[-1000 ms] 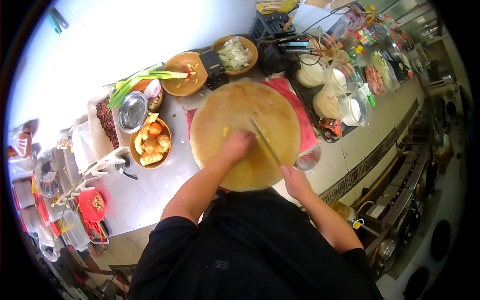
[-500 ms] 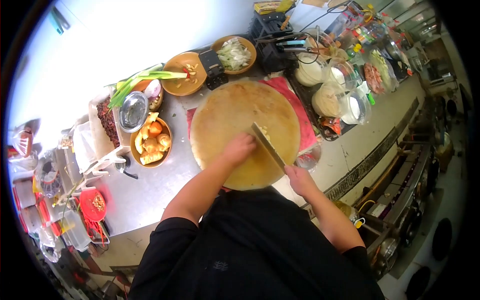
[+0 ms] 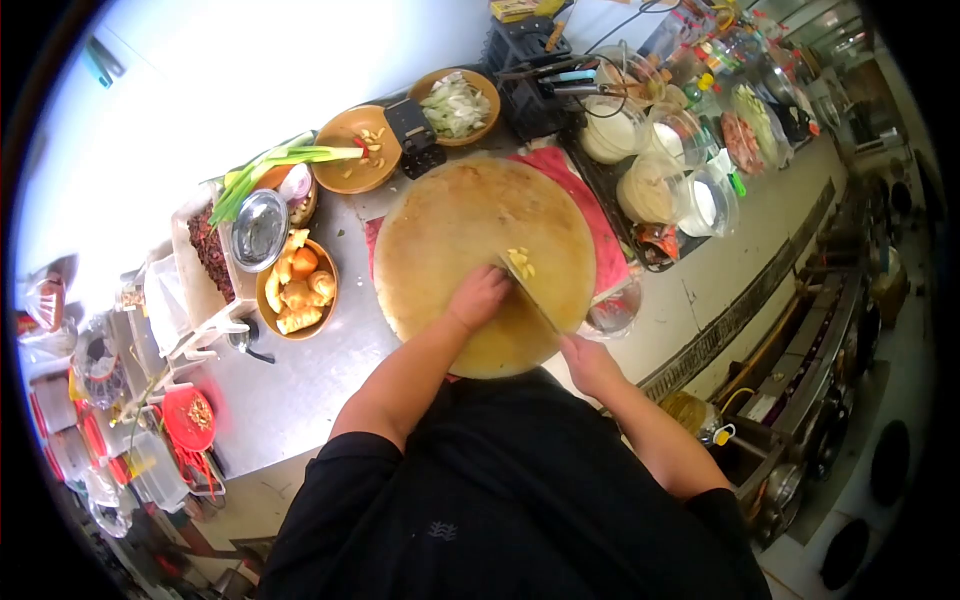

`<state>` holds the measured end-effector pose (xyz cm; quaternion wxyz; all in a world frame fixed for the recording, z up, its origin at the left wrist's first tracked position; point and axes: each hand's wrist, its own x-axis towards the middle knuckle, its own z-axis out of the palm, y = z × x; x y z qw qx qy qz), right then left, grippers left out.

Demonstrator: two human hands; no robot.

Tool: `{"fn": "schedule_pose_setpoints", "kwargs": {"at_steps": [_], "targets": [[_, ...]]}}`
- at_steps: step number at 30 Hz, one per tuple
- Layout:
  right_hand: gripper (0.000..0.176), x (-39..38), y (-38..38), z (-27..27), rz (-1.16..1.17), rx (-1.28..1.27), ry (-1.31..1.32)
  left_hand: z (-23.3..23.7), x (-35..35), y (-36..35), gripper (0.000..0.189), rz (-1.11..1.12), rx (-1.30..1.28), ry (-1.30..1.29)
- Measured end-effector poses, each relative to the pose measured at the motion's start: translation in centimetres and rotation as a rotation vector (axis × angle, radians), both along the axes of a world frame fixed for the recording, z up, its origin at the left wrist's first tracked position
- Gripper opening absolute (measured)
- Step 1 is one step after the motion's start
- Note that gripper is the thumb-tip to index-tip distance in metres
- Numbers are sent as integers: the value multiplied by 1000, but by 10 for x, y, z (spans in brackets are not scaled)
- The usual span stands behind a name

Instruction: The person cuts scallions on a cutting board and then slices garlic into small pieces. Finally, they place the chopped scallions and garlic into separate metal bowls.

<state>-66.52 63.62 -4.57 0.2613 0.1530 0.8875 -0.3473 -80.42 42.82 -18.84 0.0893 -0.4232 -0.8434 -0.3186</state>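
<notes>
A round wooden chopping board (image 3: 450, 220) lies on a red cloth (image 3: 572, 185) before me. My right hand (image 3: 590, 365) is wrapped round the handle of a cleaver (image 3: 532, 298), whose blade stands nearly edge-down on the board. Several pale yellow pieces (image 3: 521, 263), perhaps garlic, lie just beyond the blade, near its far end. My left hand (image 3: 482, 295) rests on the board at the left side of the blade, fingers curled together; anything under the fingertips is hidden.
Bowls of garlic cloves (image 3: 350, 177), chopped pale vegetable (image 3: 458, 108) and ginger (image 3: 302, 290) stand beyond and left of the board. A black tray (image 3: 640, 245) with tubs of powder is at the right. An oil bottle (image 3: 690, 412) stands near my right forearm.
The blade has turned more upright on the board, and more of the yellow pieces show beside it. The whole view has shifted slightly; both hands keep nearly the same places.
</notes>
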Motion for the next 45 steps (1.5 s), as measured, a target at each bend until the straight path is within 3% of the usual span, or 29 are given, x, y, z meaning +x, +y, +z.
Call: {"fn": "schedule_pose_setpoints", "kwargs": {"at_steps": [15, 19, 26, 28, 35, 38, 41, 45], "targets": [[48, -20, -5, 4, 46, -10, -51, 0, 2, -1, 21, 55, 5, -18], [49, -5, -7, 11, 44, -25, 57, 5, 3, 1, 21, 67, 31, 20], [48, -30, -9, -1, 81, -9, -25, -8, 1, -3, 29, 36, -77, -104], [48, -27, -11, 13, 58, -23, 28, -2, 1, 0, 21, 70, 37, -23], [49, -14, -10, -10, 42, 16, -2, 0, 3, 2, 23, 104, 73, -39], [49, -35, -12, 4, 46, 1, -26, -5, 0, -4, 24, 48, -21, -93], [49, -27, -10, 9, 18, -36, 105, -8, 0, -1, 25, 41, 29, -67], [49, -15, -6, 13, 48, -31, 47, -3, 4, 0, 23, 82, 67, -74]]}}
